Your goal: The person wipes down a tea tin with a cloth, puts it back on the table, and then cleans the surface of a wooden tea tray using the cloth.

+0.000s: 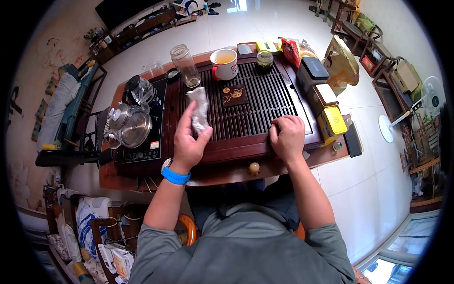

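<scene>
Over the near left part of the dark tea tray, we saw the left hand pinching a crumpled grey bundle between thumb and straightened fingers, probably lightly because it looked soft; cloth or wrapper, we could not tell. The right hand rested on the near right rim, fingers curled in and nothing visible in them, perhaps for support. The mug and small jar stood on the far slats, where we judged drips could drain; the glass kettle sat left, on the hot plate, presumably for heating. On the mug we made out red lettering starting with "C"; the marks on the yellow tin were too small to read.
</scene>
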The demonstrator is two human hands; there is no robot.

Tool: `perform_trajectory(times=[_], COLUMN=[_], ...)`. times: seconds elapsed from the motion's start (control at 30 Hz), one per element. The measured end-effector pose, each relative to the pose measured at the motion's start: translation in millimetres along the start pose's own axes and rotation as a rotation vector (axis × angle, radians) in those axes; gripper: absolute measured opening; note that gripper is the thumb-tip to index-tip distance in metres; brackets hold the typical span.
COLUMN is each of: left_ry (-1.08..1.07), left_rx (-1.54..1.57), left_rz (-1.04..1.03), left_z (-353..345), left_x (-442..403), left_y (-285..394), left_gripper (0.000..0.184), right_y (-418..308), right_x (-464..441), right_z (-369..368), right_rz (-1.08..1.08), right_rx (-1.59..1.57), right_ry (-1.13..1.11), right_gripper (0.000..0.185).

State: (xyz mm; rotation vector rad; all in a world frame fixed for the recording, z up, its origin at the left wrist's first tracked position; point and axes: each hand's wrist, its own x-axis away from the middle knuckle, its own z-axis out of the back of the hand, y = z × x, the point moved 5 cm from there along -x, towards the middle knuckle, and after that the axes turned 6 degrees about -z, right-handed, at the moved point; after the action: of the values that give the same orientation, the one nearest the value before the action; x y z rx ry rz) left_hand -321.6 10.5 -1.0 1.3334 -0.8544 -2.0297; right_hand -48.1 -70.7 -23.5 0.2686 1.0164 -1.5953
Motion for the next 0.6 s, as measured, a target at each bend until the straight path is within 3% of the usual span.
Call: perform_trajectory(times=[0.03, 0.07, 0.17, 0.23, 0.4, 0.5, 0.6], left_ry=[0.106, 0.132, -0.346, -0.529, -0.407, -0.604, -0.604], left_rx=[0.011, -0.203, -0.465, -0.624, -0.705, -0.76, -0.768], left_rz=[0.0, -0.11, -0.175, -0.087, -0.143, -0.117, -0.109], left_z=[6, 9, -13, -32, -39, -47, -47], left_x=[1, 1, 5, 22, 24, 28, 27], left_y=[4, 16, 9, 2, 0, -3, -3], left_gripper=[0.07, 0.072, 0.076, 0.081, 0.072, 0.069, 0.071], right_y=[0, -1, -1, 0, 1, 0, -1], right_x=[0, 0, 0, 0, 2, 2, 1], right_z=[0, 0, 0, -1, 0, -1, -1], right_rz=[-0.001, -0.002, -0.004, -0.003, 0.0, 0.011, 0.012], right_rx=[-0.002, 0.004, 0.015, 0.018, 0.01, 0.015, 0.019], right_ry=[-0.002, -0.004, -0.01, -0.011, -0.002, 0.0, 0.007], right_gripper=[0.008, 0.008, 0.008, 0.007, 0.007, 0.007, 0.008])
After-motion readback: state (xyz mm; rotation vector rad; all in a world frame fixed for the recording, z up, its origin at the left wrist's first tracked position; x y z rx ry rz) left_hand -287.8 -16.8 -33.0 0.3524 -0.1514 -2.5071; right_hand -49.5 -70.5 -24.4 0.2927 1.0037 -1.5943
